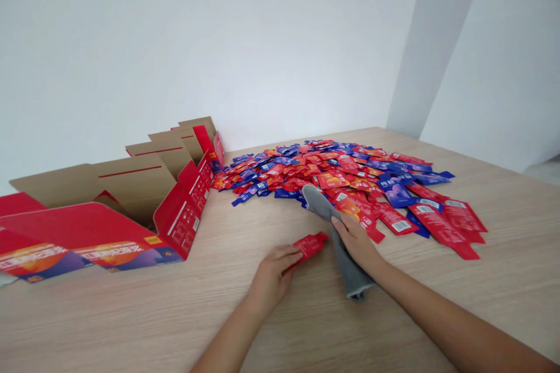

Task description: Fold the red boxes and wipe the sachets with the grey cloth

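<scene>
Between the thumb and fingers of my left hand [275,273] is a red sachet [310,246], its narrow spout end pointing right. My right hand [355,240] grips a folded grey cloth [343,253] around its middle, and the cloth droops towards me at its lower end. Both hands are just above the table, a short gap apart. Behind them spreads a wide pile of red and blue sachets [280,172], its near edge close behind the cloth.
To the left, several open red cardboard boxes [179,227] stand in a row running back to the wall [262,41], their brown inner flaps raised. Everything rests on a pale wooden table [131,315]. Loose sachets [446,227] fan out at the pile's right side.
</scene>
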The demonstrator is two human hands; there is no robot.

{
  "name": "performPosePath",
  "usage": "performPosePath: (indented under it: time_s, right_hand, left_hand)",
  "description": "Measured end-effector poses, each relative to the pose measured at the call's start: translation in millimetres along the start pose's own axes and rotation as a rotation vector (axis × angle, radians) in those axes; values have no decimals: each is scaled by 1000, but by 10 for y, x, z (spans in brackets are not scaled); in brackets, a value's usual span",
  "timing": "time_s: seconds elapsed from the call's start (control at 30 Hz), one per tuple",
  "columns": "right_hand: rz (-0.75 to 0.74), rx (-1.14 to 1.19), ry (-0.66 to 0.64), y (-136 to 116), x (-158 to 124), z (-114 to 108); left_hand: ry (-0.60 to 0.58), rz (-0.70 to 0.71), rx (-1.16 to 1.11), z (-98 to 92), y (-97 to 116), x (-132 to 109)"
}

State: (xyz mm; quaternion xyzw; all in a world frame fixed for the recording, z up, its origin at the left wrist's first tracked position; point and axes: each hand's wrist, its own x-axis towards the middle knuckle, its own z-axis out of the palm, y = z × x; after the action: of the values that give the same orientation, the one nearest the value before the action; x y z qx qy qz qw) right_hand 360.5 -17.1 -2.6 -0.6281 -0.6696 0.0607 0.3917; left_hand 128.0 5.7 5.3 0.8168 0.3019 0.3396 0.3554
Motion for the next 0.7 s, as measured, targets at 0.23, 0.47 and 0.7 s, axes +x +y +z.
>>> performPosePath:
  time_s: [0.23, 0.47, 0.7]
  right_hand:
    - [-332, -152, -321, -469, -258, 241]
    - [-156, -330, -321, -201, -36, 147]
    - [-315, -167, -424, -779, -393, 157]
  left_hand:
    - [-12, -90, 57, 98, 81, -53]
    - [-4, -117, 42, 94, 1, -47]
    - [249, -355, -234, 111, -48, -72]
